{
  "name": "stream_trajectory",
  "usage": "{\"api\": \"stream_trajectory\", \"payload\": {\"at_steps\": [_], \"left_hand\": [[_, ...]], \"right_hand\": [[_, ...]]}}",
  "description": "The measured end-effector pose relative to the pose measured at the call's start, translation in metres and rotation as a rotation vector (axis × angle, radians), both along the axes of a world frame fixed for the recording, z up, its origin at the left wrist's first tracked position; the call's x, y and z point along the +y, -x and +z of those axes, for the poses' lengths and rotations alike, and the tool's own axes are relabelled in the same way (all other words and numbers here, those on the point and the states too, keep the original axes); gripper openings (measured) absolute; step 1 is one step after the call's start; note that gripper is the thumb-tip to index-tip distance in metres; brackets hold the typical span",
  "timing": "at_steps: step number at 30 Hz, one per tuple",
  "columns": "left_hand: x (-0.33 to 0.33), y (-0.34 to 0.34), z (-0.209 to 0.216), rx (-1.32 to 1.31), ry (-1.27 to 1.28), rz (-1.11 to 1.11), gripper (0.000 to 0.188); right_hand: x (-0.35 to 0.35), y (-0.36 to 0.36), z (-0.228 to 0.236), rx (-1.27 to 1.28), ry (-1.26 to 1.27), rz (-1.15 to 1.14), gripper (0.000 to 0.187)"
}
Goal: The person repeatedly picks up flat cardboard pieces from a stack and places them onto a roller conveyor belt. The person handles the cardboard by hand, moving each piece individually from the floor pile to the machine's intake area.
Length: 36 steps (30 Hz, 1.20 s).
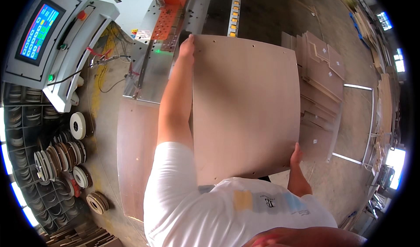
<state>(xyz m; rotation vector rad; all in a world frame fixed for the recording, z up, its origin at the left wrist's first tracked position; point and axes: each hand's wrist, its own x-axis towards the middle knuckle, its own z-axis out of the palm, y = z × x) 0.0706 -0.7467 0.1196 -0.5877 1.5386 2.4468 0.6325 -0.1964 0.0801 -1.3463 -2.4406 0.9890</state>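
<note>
A large flat wooden panel [247, 109], pale brown with small drilled holes near its far and near edges, spans the space in front of my chest. My left arm reaches along its left side, and my left hand [188, 46] is closed on the far left corner. Lower down, my right hand [296, 156] grips the right edge close to the near corner, thumb on the upper face. The other fingers of both hands are mostly hidden by the panel. Just beyond my left hand lies the metal bed [154, 83] of a machine with an orange perforated part [168, 22].
A control console [39, 30] with a lit screen stands at far left. Below it are several rolls of edge banding [78, 125]. Another brown panel [135, 155] lies left of my arm. Stacked panels [321, 67] stand at right, and a roller track [235, 11] runs ahead.
</note>
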Motion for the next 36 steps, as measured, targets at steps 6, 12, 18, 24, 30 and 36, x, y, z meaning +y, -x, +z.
{"api": "stream_trajectory", "payload": {"at_steps": [6,12,18,24,30,36], "left_hand": [[-0.022,0.024,-0.024,-0.042,-0.248,-0.132,0.031],[-0.027,0.002,-0.033,-0.072,-0.153,-0.09,0.02],[-0.032,-0.057,0.005,-0.05,0.106,-0.088,0.02],[-0.045,-0.067,0.027,0.013,0.184,-0.106,0.031],[-0.024,-0.026,0.03,-0.05,0.066,0.009,0.033],[-0.025,0.021,-0.019,0.027,-0.024,0.006,0.025]], "right_hand": [[-0.011,0.01,0.021,-0.106,0.172,-0.011,0.064],[-0.009,0.012,0.014,-0.027,0.069,0.038,0.067],[-0.016,0.006,0.021,-0.052,0.181,-0.008,0.069],[-0.01,0.014,0.014,-0.054,0.2,0.006,0.071],[-0.019,0.013,0.02,-0.018,0.159,-0.006,0.072],[0.02,-0.001,-0.016,-0.109,0.125,0.005,0.069]]}}
